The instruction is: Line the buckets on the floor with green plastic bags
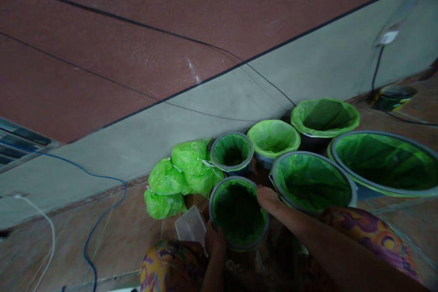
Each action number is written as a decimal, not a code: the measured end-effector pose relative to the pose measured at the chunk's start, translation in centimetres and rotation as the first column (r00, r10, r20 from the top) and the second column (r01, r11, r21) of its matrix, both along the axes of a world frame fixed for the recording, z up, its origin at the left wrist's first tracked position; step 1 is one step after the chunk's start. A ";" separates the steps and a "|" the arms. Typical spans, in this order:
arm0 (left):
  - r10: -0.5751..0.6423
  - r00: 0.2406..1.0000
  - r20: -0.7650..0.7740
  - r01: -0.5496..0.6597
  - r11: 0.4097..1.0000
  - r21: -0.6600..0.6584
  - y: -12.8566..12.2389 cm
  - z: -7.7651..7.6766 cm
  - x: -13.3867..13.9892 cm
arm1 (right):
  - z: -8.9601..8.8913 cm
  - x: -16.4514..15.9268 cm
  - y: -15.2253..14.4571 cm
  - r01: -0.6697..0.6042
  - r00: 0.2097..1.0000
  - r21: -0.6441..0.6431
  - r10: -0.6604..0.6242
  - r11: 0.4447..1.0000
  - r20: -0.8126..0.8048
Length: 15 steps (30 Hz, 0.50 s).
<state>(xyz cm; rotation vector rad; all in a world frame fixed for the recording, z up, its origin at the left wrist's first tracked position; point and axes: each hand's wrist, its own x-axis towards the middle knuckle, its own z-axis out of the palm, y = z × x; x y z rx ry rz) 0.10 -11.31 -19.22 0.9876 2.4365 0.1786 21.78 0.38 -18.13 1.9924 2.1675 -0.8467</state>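
Observation:
A round trash bin (212, 201) with a grey rim and a green bag lining stands on the floor right before me. My left hand (215, 239) is closed on the near left side of its rim. On the opposite side, my right hand (268, 198) grips the rim, its fingers partly hidden. The green liner (239, 210) hangs inside, its bottom dark. Close behind stands a smaller lined bin (251, 155). To the right of my right hand is a wider lined bin (313, 178).
Several tied green bags (186, 169) lie by the wall, near a clear plastic container (191, 224). More lined bins, including a large one (393, 159), stand at right. A blue cable (102, 219) and white cable (51, 232) run over the floor at left. A bucket (395, 96) stands far right.

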 end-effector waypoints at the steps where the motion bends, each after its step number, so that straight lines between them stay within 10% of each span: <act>1: 0.008 1.000 -0.005 -0.008 1.000 0.006 -0.1 -0.1 0.1 | 0.0 0.0 0.0 -0.001 1.000 -0.003 0.001 1.000 0.002; 15: 0.073 0.996 -0.043 -0.077 0.992 -0.103 -0.8 0.7 2.3 | 0.6 0.4 -0.1 0.024 0.999 -0.017 -0.024 1.000 -0.034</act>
